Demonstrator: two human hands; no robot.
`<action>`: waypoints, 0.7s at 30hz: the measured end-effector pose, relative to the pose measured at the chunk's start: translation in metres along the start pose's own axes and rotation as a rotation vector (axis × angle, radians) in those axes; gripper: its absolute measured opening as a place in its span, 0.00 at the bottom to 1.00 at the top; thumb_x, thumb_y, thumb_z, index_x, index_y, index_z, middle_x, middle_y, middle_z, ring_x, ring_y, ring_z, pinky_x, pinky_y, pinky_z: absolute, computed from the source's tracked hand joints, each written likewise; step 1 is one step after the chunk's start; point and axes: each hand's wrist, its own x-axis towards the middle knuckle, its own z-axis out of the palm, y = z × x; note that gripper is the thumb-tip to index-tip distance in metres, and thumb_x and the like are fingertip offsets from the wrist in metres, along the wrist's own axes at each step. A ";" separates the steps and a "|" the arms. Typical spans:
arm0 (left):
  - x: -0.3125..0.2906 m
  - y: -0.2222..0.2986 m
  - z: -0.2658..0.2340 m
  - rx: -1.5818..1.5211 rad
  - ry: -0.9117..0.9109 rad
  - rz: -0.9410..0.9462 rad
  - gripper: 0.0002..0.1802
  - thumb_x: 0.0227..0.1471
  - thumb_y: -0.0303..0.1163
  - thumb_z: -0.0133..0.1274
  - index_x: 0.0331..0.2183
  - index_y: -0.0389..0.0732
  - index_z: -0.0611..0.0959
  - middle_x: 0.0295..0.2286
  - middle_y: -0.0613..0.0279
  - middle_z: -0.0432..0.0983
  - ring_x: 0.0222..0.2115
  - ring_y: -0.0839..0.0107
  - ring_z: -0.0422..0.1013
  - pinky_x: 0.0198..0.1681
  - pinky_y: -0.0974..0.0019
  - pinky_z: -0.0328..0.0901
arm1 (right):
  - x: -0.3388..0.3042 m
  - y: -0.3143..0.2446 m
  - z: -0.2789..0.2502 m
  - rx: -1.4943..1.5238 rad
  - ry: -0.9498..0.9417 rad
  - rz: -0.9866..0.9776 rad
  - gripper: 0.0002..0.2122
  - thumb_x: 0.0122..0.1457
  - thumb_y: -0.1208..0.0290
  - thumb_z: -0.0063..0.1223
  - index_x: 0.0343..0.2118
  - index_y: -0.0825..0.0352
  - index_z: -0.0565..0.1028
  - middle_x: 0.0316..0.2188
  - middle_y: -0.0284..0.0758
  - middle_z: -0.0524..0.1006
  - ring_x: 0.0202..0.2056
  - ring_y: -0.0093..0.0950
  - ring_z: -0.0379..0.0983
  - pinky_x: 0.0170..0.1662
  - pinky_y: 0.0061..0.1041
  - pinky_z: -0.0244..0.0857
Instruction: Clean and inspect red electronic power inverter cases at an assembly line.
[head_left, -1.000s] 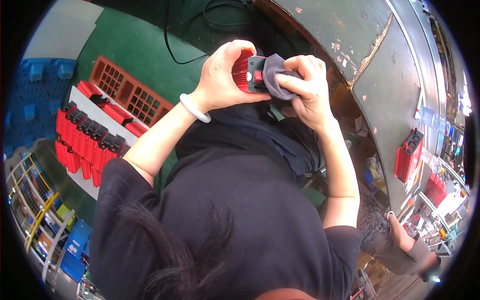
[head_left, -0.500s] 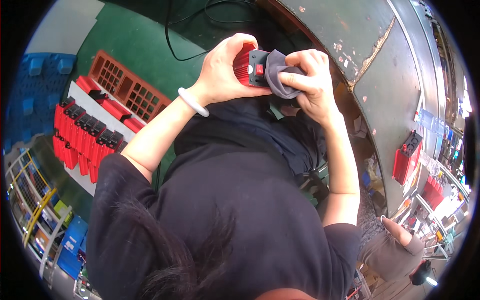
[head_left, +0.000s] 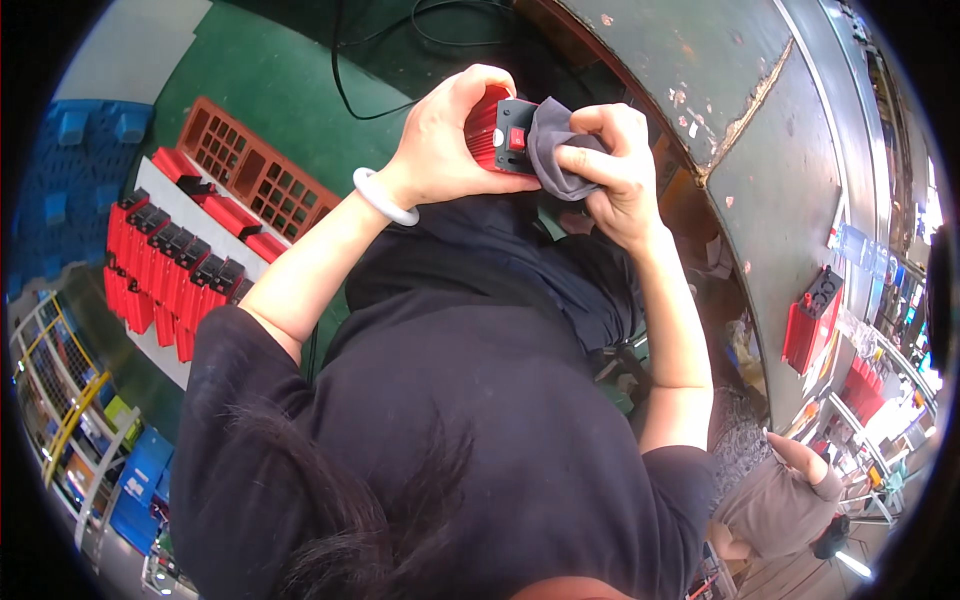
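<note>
My left hand (head_left: 440,140) is wrapped round a red ribbed metal box (head_left: 484,132) with a black end plate, holding it up in front of me. A red rocker switch (head_left: 517,138) sits on that end plate, which faces right. In my right hand (head_left: 620,165) a dark grey cloth (head_left: 552,150) is bunched between thumb and fingers. The cloth presses against the right part of the black end plate and hides some of it. A white band circles my left wrist.
Several similar red boxes with black ends (head_left: 170,265) stand on a light board at left, beside a brown plastic crate (head_left: 250,165). A worn dark green table (head_left: 720,120) lies to the right, bearing another red box (head_left: 812,320). Behind it, another person (head_left: 780,495) is at lower right.
My hands and the red box stay almost in place; the cloth and my right hand shift very slightly left. The other person at lower right has moved a little.
</note>
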 end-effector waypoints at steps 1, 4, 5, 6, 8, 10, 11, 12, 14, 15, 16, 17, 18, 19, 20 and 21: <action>0.001 0.001 0.000 0.020 0.007 0.001 0.39 0.21 0.39 0.74 0.39 0.46 0.71 0.32 0.65 0.71 0.33 0.69 0.71 0.38 0.66 0.67 | 0.000 -0.001 0.001 0.013 0.015 0.015 0.14 0.36 0.78 0.57 0.29 0.55 0.80 0.31 0.28 0.70 0.34 0.29 0.67 0.44 0.31 0.56; 0.001 0.001 0.000 0.023 0.016 -0.005 0.39 0.21 0.40 0.74 0.39 0.46 0.71 0.32 0.65 0.71 0.33 0.68 0.71 0.38 0.66 0.67 | -0.003 0.001 0.004 0.037 0.040 0.039 0.14 0.36 0.78 0.57 0.29 0.56 0.80 0.32 0.29 0.71 0.34 0.29 0.68 0.43 0.31 0.56; 0.001 0.001 0.000 0.006 0.016 -0.011 0.39 0.21 0.40 0.74 0.39 0.46 0.72 0.32 0.65 0.71 0.33 0.67 0.71 0.38 0.65 0.67 | -0.003 0.001 0.005 0.048 0.053 0.048 0.14 0.35 0.78 0.57 0.29 0.57 0.80 0.32 0.29 0.71 0.34 0.29 0.68 0.43 0.30 0.56; 0.001 0.001 0.000 0.005 0.019 -0.013 0.39 0.21 0.40 0.74 0.39 0.46 0.72 0.32 0.65 0.71 0.33 0.67 0.71 0.38 0.65 0.67 | -0.002 0.001 0.004 0.049 0.050 0.047 0.14 0.35 0.78 0.57 0.29 0.57 0.80 0.32 0.29 0.71 0.34 0.29 0.68 0.43 0.30 0.56; 0.000 0.001 0.001 0.029 0.013 -0.027 0.39 0.21 0.40 0.74 0.39 0.46 0.72 0.32 0.65 0.71 0.33 0.65 0.71 0.38 0.64 0.66 | 0.000 0.000 0.001 0.008 0.022 0.026 0.15 0.35 0.79 0.57 0.30 0.56 0.80 0.32 0.29 0.71 0.34 0.29 0.68 0.43 0.31 0.56; 0.000 0.001 0.000 0.028 0.015 -0.027 0.39 0.21 0.40 0.74 0.39 0.47 0.72 0.32 0.65 0.71 0.33 0.64 0.71 0.39 0.64 0.66 | 0.003 -0.001 -0.004 -0.050 -0.020 -0.020 0.15 0.35 0.78 0.57 0.31 0.55 0.79 0.33 0.29 0.71 0.35 0.29 0.68 0.44 0.31 0.56; 0.000 0.000 -0.001 0.028 0.014 -0.025 0.39 0.21 0.40 0.73 0.39 0.47 0.71 0.32 0.65 0.71 0.34 0.64 0.70 0.39 0.64 0.66 | 0.005 -0.002 -0.007 -0.109 -0.058 -0.065 0.16 0.35 0.77 0.58 0.32 0.55 0.79 0.33 0.28 0.71 0.35 0.28 0.68 0.44 0.31 0.56; 0.000 0.000 -0.001 0.028 0.016 -0.028 0.39 0.21 0.40 0.73 0.39 0.47 0.71 0.32 0.65 0.71 0.34 0.64 0.70 0.39 0.64 0.66 | 0.007 -0.004 -0.009 -0.107 -0.060 -0.066 0.16 0.35 0.77 0.58 0.32 0.55 0.79 0.33 0.28 0.71 0.35 0.28 0.68 0.44 0.31 0.56; 0.001 -0.002 -0.002 -0.013 -0.002 -0.055 0.39 0.21 0.40 0.73 0.39 0.47 0.71 0.32 0.65 0.71 0.34 0.65 0.71 0.39 0.64 0.66 | 0.011 -0.007 -0.011 -0.235 -0.121 -0.158 0.14 0.33 0.72 0.58 0.29 0.58 0.78 0.33 0.31 0.72 0.35 0.31 0.68 0.43 0.33 0.57; 0.001 -0.003 -0.003 -0.013 -0.001 -0.056 0.39 0.21 0.40 0.73 0.39 0.47 0.71 0.32 0.65 0.71 0.34 0.65 0.71 0.39 0.64 0.66 | 0.012 -0.007 -0.012 -0.251 -0.117 -0.167 0.13 0.35 0.71 0.56 0.29 0.57 0.78 0.33 0.30 0.71 0.34 0.30 0.68 0.44 0.33 0.57; 0.001 -0.004 -0.002 -0.019 0.002 -0.055 0.39 0.21 0.40 0.73 0.39 0.47 0.71 0.32 0.65 0.71 0.33 0.65 0.71 0.39 0.64 0.66 | 0.012 -0.006 -0.012 -0.253 -0.117 -0.167 0.13 0.35 0.71 0.56 0.29 0.57 0.78 0.33 0.30 0.71 0.34 0.30 0.68 0.44 0.33 0.57; 0.002 -0.005 -0.002 -0.024 0.005 -0.054 0.39 0.21 0.40 0.73 0.39 0.47 0.71 0.32 0.65 0.71 0.33 0.65 0.71 0.39 0.64 0.66 | 0.012 -0.004 -0.011 -0.245 -0.126 -0.176 0.13 0.35 0.71 0.56 0.29 0.58 0.78 0.33 0.30 0.71 0.35 0.30 0.68 0.44 0.33 0.57; 0.001 -0.004 -0.002 -0.024 0.005 -0.051 0.39 0.21 0.40 0.73 0.39 0.47 0.71 0.32 0.65 0.71 0.33 0.65 0.71 0.39 0.64 0.66 | 0.012 -0.004 -0.011 -0.237 -0.135 -0.185 0.13 0.34 0.71 0.56 0.29 0.58 0.78 0.33 0.30 0.71 0.35 0.31 0.68 0.44 0.34 0.57; 0.000 -0.003 -0.002 -0.001 0.003 -0.040 0.39 0.21 0.40 0.73 0.39 0.47 0.71 0.32 0.65 0.71 0.33 0.65 0.71 0.39 0.64 0.67 | 0.012 -0.005 -0.012 -0.238 -0.133 -0.186 0.13 0.34 0.71 0.56 0.29 0.58 0.78 0.33 0.30 0.71 0.35 0.31 0.68 0.44 0.34 0.57; -0.001 -0.003 -0.002 0.023 0.001 -0.028 0.39 0.21 0.40 0.73 0.39 0.47 0.71 0.32 0.65 0.71 0.33 0.65 0.71 0.39 0.64 0.67 | 0.014 -0.006 -0.014 -0.211 -0.156 -0.189 0.13 0.34 0.73 0.57 0.29 0.59 0.78 0.33 0.30 0.71 0.36 0.31 0.68 0.44 0.34 0.58; -0.001 -0.003 -0.002 0.025 0.000 -0.026 0.39 0.21 0.40 0.73 0.39 0.47 0.71 0.32 0.65 0.71 0.33 0.65 0.71 0.39 0.64 0.67 | 0.015 -0.007 -0.015 -0.184 -0.179 -0.192 0.13 0.35 0.74 0.57 0.29 0.59 0.78 0.33 0.31 0.71 0.36 0.32 0.68 0.44 0.33 0.59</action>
